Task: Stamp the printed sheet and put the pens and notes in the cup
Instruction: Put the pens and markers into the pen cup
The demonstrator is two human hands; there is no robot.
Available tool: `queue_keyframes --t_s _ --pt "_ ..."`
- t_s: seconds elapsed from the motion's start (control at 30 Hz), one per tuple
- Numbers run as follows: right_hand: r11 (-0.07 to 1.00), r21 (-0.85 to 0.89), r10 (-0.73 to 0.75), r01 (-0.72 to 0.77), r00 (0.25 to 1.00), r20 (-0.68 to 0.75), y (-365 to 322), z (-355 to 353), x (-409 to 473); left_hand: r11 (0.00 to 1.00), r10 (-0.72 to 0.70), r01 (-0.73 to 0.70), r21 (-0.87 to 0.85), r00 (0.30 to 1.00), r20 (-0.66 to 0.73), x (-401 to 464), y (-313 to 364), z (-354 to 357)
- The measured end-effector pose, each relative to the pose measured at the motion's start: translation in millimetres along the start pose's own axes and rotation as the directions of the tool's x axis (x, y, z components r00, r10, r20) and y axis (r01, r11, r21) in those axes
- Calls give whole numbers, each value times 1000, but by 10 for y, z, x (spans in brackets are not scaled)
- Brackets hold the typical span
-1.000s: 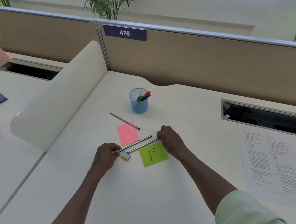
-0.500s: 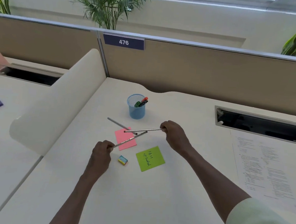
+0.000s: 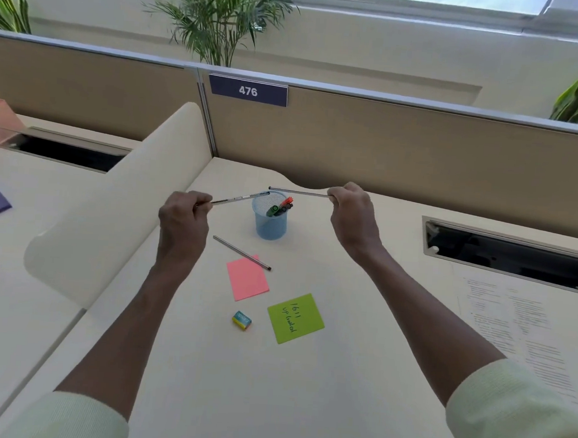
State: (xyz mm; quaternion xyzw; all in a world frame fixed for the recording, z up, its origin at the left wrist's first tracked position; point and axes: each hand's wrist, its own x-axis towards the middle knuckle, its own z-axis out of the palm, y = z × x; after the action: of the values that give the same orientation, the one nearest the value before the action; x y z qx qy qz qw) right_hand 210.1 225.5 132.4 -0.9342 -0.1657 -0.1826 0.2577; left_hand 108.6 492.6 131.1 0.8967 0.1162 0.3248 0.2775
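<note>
Cream office bench point(image 3: 301, 408) beneath tan partitions. Left hand point(image 3: 183, 218) pinches a silver pen point(image 3: 241, 198), right hand point(image 3: 352, 220) pinches another pen point(image 3: 299, 193), both tips above the blue mesh cup point(image 3: 270, 222). A third pen point(image 3: 241, 251), pink note point(image 3: 247, 281) and green note point(image 3: 296, 318) lie nearer; the printed sheet point(image 3: 518, 337) lies right.

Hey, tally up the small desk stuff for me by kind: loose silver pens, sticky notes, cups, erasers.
Silver pens: 3, left hand, right hand, desk
Sticky notes: 2, pink, green
Cups: 1
Erasers: 1
Total: 7
</note>
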Motion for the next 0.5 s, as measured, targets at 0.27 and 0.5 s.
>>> queue_keyframes --t_s 0.27,0.5 --pt "965 -136 -211 226 971 116 -227 -37 266 997 73 -75 16 992 98 296 297 361" --pt "971 -59 -219 231 962 161 -418 65 433 996 82 -72 -55 976 201 447 483 559"
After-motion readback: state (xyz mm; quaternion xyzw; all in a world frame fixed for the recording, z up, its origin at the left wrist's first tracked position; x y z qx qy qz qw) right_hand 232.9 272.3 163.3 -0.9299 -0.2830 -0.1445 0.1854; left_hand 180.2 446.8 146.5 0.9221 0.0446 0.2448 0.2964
